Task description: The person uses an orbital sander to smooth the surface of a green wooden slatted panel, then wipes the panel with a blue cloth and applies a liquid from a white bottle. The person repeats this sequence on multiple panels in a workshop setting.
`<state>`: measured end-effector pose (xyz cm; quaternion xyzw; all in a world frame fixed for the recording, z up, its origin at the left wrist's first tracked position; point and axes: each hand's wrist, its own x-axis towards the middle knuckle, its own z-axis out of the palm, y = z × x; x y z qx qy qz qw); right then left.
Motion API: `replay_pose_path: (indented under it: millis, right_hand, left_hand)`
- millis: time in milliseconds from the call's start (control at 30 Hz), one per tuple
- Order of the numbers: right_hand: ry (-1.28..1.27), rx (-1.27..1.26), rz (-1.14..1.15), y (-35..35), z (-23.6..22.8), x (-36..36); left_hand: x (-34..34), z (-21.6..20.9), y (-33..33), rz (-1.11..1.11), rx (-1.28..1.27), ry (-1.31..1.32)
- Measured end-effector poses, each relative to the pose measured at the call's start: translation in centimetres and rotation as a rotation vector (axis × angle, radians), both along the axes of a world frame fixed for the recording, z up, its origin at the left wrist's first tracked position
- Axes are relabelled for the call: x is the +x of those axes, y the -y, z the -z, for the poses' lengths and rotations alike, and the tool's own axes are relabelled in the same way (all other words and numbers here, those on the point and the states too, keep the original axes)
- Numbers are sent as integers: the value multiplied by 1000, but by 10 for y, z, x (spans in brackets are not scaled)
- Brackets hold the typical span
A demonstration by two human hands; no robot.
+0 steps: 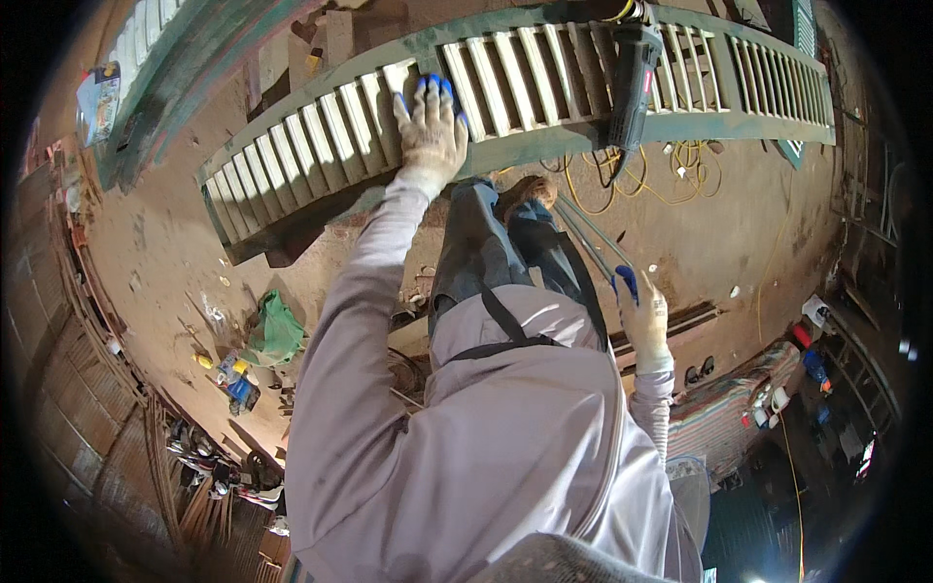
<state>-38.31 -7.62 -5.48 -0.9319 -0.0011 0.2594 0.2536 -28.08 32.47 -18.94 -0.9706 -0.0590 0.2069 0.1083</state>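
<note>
A long green shutter panel (544, 146) with pale, partly bare louvre slats lies across the far side. My left hand (432, 141), in a white glove with blue fingertips, rests flat on its frame and slats, fingers spread. A dark angle grinder (634, 92) lies across the panel to the right of that hand. My right hand (641, 309), gloved the same way, hangs low at my right side with its fingers curled. Thin greenish rods or tubing (588, 233) run up to these fingers; whether they are gripped is hidden.
Yellow cable (695, 165) lies coiled on the dirt floor beyond the panel's near edge. More green frames (185, 87) lean at the far left. A green cloth (279, 328) and a blue-yellow tool (238, 384) lie left. A striped cover (729, 398) is at right.
</note>
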Motion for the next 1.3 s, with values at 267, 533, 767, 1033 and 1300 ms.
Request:
replay_pose_path:
  millis: [267, 533, 767, 1033, 1300]
  right_hand:
    - [-86, 4, -104, -12, -15, 11]
    - [-16, -9, -134, 20, 3, 16]
    - [79, -62, -3, 39, 7, 21]
    - [33, -4, -38, -67, -13, 18]
    - [52, 29, 14, -130, -17, -2]
  left_hand:
    - [41, 15, -39, -95, 84, 310]
    - [36, -4, -31, -89, 176, 7]
    - [23, 19, -19, -179, 50, 178]
    - [56, -7, -65, -18, 57, 94]
    - [11, -34, -47, 411, 67, -183]
